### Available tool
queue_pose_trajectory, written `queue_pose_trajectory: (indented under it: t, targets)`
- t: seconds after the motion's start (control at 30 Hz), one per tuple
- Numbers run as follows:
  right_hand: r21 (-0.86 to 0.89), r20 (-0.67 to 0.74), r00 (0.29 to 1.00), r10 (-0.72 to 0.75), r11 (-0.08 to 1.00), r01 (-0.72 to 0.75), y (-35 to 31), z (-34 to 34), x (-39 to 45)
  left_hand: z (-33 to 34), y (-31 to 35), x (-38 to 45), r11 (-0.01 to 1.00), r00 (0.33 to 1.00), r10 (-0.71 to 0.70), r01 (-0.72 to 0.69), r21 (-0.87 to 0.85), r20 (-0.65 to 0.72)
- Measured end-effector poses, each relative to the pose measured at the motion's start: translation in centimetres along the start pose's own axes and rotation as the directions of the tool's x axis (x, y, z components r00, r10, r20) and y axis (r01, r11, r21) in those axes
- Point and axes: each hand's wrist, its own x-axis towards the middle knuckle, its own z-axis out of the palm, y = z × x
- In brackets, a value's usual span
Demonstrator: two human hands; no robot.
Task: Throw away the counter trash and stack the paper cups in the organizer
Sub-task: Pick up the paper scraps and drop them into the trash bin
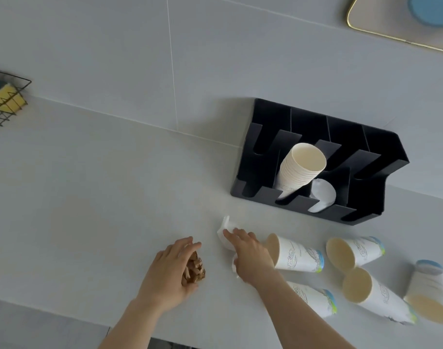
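My left hand (168,270) curls around a crumpled brown paper wad (194,270) at the counter's near middle. Beside it my right hand (250,255) presses flat on a crumpled white tissue (224,229), fingers spread over it. Several white paper cups with printed patterns lie on their sides to the right: one (296,253) touching my right wrist, another (354,250) farther right, and more nearer the front edge (366,290). The black organizer (366,147) stands against the wall, holding a tilted stack of cups (301,167) in one slot and a white lid or cup (322,197) beside it.
A black wire basket (6,102) with a yellow-green sponge hangs at the far left. A gold-rimmed tray (381,23) with a blue round object sits at the top right. The counter's front edge (64,313) runs just below my forearms.
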Motion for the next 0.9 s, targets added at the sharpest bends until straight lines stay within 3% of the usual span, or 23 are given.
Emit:
queue_pose_trajectory:
  t: [0.37, 0.63, 0.9]
  targets:
    - [0.283, -0.214, 0.973, 0.081, 0.959, -0.017, -0.1, 1.3, -1.7, 1.0, 1.7, -0.6, 0.972, 0.982, -0.163, 0.143, -0.184, -0.097]
    - [0.512, -0.266, 0.956, 0.126, 0.858, 0.030, 0.4, -0.7, -3.9, -0.3, 6.4, 0.1, 0.904, 0.954, -0.234, 0.143, -0.403, -0.187]
    - [0.633, -0.237, 0.963, 0.125, 0.772, 0.056, 3.0, -2.4, -7.1, 0.3, 11.8, -0.5, 0.904, 0.942, -0.228, 0.110, -0.412, -0.248]
